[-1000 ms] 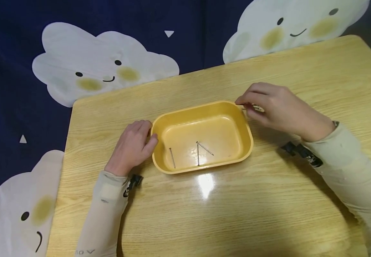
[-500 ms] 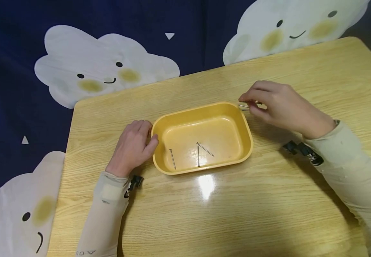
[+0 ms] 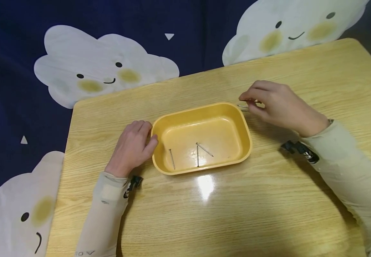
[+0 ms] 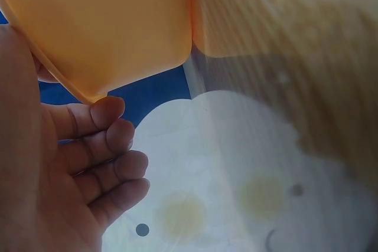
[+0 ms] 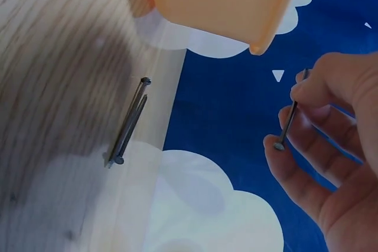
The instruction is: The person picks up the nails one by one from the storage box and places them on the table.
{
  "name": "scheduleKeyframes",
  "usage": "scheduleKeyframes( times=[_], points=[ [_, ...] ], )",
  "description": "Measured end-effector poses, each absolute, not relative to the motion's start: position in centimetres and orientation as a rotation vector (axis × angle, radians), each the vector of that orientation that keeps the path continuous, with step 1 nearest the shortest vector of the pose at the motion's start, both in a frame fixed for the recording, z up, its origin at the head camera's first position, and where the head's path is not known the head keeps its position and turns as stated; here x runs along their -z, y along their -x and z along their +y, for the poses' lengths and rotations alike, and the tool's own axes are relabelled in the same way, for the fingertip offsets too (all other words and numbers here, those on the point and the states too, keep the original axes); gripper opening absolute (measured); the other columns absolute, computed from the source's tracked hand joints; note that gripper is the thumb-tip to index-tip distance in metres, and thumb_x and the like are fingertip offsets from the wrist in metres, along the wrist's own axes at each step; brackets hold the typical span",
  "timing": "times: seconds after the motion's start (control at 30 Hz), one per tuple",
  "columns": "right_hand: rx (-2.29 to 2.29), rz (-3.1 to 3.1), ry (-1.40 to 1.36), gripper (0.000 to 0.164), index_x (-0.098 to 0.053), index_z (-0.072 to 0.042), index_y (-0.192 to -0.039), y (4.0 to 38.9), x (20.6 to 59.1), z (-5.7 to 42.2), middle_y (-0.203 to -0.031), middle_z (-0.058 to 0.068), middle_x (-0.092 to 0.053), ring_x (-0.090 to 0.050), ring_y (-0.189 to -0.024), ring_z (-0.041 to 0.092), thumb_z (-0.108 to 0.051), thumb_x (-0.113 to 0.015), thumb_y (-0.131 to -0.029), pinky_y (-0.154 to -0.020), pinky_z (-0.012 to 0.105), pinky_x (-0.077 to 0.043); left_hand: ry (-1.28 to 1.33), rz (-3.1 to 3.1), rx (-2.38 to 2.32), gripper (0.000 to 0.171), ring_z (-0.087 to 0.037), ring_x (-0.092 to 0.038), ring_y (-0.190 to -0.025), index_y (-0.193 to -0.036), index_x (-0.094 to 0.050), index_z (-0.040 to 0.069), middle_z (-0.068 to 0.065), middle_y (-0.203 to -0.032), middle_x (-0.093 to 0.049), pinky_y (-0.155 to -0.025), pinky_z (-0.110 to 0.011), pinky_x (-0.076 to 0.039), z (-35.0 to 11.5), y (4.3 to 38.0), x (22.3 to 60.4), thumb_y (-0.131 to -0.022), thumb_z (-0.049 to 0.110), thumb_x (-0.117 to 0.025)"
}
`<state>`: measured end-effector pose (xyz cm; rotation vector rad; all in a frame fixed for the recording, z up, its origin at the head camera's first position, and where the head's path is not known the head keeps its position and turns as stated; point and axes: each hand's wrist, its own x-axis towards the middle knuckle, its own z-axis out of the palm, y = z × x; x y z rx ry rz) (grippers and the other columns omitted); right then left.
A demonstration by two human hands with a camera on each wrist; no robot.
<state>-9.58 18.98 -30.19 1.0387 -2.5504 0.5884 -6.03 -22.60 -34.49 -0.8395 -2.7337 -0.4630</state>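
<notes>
A yellow plastic tray [image 3: 204, 170] stands on the table, with one nail [image 3: 172, 159] at its left and two nails [image 3: 204, 150] meeting at an angle nearer its middle. My left hand [image 3: 131, 146] grips the tray's left end, thumb over the rim and fingers outside. Beyond the tray's right end, my right hand [image 3: 273, 103] pinches a single nail [image 5: 287, 125] between thumb and fingers, slightly above the table. Two more nails [image 5: 127, 127] lie side by side on the tabletop below it, partly hidden by the hand in the head view.
The light wood table [image 3: 224, 217] reaches out on all sides of the tray. Behind its far edge hangs a dark blue cloth [image 3: 198, 32] printed with white clouds. A black wrist camera [image 3: 301, 150] sits on the right sleeve.
My right hand has risen slightly and drawn a little away from the tray with a nail pinched, uncovering nails on the table. My left hand stays on the rim.
</notes>
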Motion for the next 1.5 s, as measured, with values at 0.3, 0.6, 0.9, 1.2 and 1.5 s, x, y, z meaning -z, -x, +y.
scheduleKeyframes(
  times=[0.3,0.6,0.9,1.2,1.5],
  points=[
    [-0.566,-2.603,-0.993,0.021,-0.076,-0.003,-0.106,9.9,30.4,19.1,-0.095,0.010,-0.073,-0.064,-0.077,0.020,0.002,-0.073,-0.085,-0.067,0.039,-0.054,0.848,-2.725,0.458,0.026,-0.027,-0.043,-0.067,-0.084,-0.053,0.004,-0.006,-0.069,-0.043,-0.067,-0.037,-0.038,-22.6,6.3,34.7,-0.095,0.026,-0.047],
    [-0.569,-2.626,-0.976,0.023,-0.077,-0.004,-0.105,10.1,30.8,19.2,-0.094,0.009,-0.074,-0.063,-0.076,0.019,0.003,-0.074,-0.083,-0.066,0.039,-0.054,0.844,-2.746,0.486,0.024,-0.025,-0.042,-0.067,-0.084,-0.053,0.004,-0.005,-0.070,-0.043,-0.067,-0.036,-0.037,-22.4,6.3,34.7,-0.094,0.025,-0.048],
    [-0.565,-2.669,-0.940,0.021,-0.076,-0.003,-0.106,10.6,31.4,19.6,-0.096,0.010,-0.074,-0.063,-0.076,0.020,-0.001,-0.074,-0.086,-0.067,0.040,-0.053,0.840,-2.745,0.485,0.025,-0.026,-0.043,-0.067,-0.083,-0.053,0.004,-0.005,-0.069,-0.044,-0.067,-0.037,-0.039,-22.3,6.4,34.7,-0.094,0.026,-0.048],
    [-0.548,-2.698,-0.915,0.022,-0.077,-0.002,-0.108,10.7,31.6,19.9,-0.095,0.011,-0.074,-0.066,-0.078,0.021,-0.001,-0.073,-0.086,-0.068,0.041,-0.054,0.840,-2.755,0.490,0.025,-0.025,-0.044,-0.067,-0.084,-0.054,0.004,-0.005,-0.070,-0.044,-0.067,-0.037,-0.039,-22.2,6.4,34.6,-0.094,0.026,-0.048],
    [-0.538,-2.778,-0.842,0.022,-0.076,-0.003,-0.109,10.7,32.0,20.3,-0.096,0.013,-0.074,-0.068,-0.080,0.024,-0.002,-0.072,-0.087,-0.069,0.043,-0.054,0.854,-2.746,0.495,0.025,-0.025,-0.044,-0.066,-0.084,-0.054,0.004,-0.005,-0.069,-0.044,-0.066,-0.036,-0.038,-22.1,6.5,34.8,-0.094,0.027,-0.049]
  ],
)
